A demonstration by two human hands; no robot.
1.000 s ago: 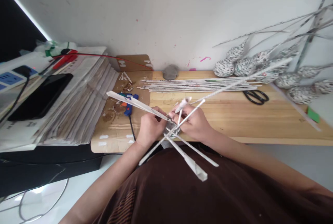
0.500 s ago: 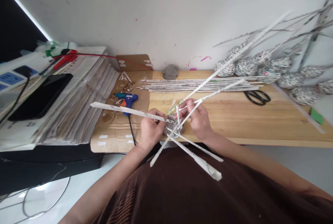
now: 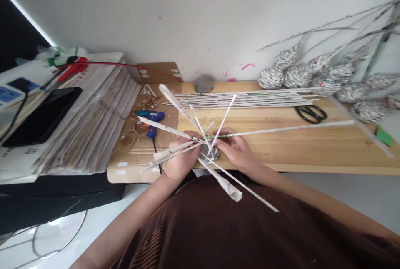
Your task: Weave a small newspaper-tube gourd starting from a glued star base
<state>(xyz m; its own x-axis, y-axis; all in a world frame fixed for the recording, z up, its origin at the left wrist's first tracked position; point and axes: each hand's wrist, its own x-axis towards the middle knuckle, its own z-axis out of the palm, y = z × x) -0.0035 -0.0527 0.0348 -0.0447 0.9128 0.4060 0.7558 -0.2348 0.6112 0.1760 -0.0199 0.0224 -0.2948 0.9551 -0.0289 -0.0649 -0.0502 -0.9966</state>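
Between my hands, at the table's front edge, is a small woven newspaper piece (image 3: 208,152) with several rolled paper sticks fanning out from it. My left hand (image 3: 185,158) is closed around its left side, where several sticks pass over the fingers. On the other side my right hand (image 3: 234,148) pinches a long paper stick (image 3: 281,130) close to the weave; its free end reaches far right over the table. A wide open-ended paper tube (image 3: 229,190) points down toward my lap. The fingertips of both hands are partly hidden by the sticks.
A bundle of paper sticks (image 3: 243,99) lies behind my hands, with black-handled scissors (image 3: 311,114) to its right. Woven newspaper pieces (image 3: 298,75) stand at the back right. Left are a blue glue gun (image 3: 152,122) on cardboard, a newspaper stack (image 3: 115,123) and a phone (image 3: 43,115).
The woven piece has turned, so its sticks point in new directions. The long stick at my right hand has swung from up-right down to nearly level. My right hand has moved slightly lower.
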